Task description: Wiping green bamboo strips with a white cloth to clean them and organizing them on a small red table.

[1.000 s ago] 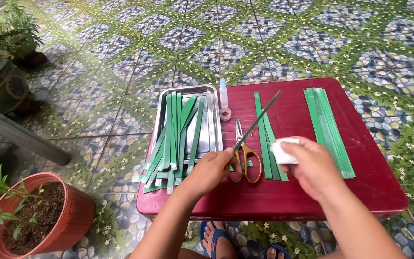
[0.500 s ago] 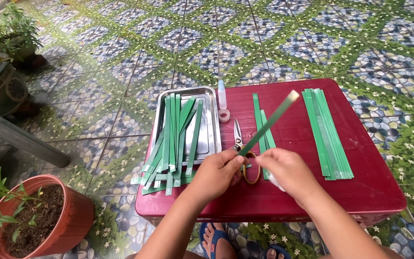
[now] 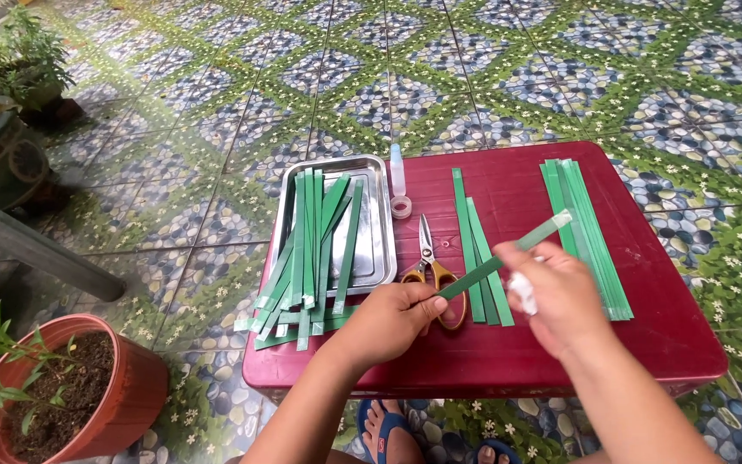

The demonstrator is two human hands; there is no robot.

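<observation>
Strip (image 3: 501, 258), green, pinched at near end by left hand (image 3: 392, 316) for steadiness, right hand (image 3: 560, 296) closed on white cloth (image 3: 521, 290) wiping it.

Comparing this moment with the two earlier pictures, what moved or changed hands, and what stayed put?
The right hand, holding a white wad, moved left to the green strip and now rides further up it. The left hand keeps pinching the strip's lower end, and the strip has tilted flatter. The scissors, tray and strips lying on the red table stayed put.
</observation>
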